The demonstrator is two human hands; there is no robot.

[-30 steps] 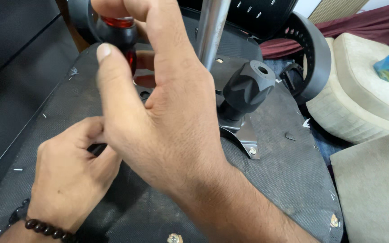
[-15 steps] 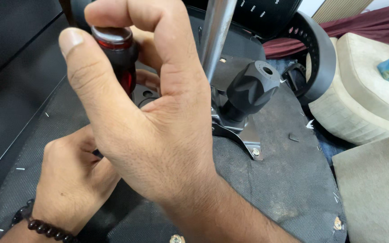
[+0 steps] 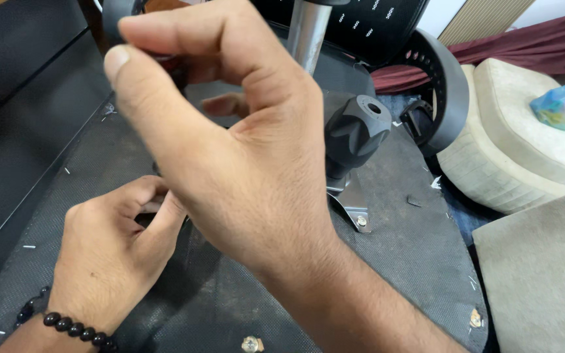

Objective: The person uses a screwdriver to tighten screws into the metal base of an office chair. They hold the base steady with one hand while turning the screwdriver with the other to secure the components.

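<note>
Your right hand (image 3: 243, 163) is clamping the screwdriver (image 3: 171, 65) upright; its tip is dropping toward your pinching left hand (image 3: 116, 245), directly below.

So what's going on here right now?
A person is working on the upturned underside of an office chair seat. The right hand is curled around the top of a red and black tool handle, mostly hidden behind the fingers. The left hand, with a bead bracelet on its wrist, pinches something small on the seat fabric. A black knob stands beside the metal column.
</note>
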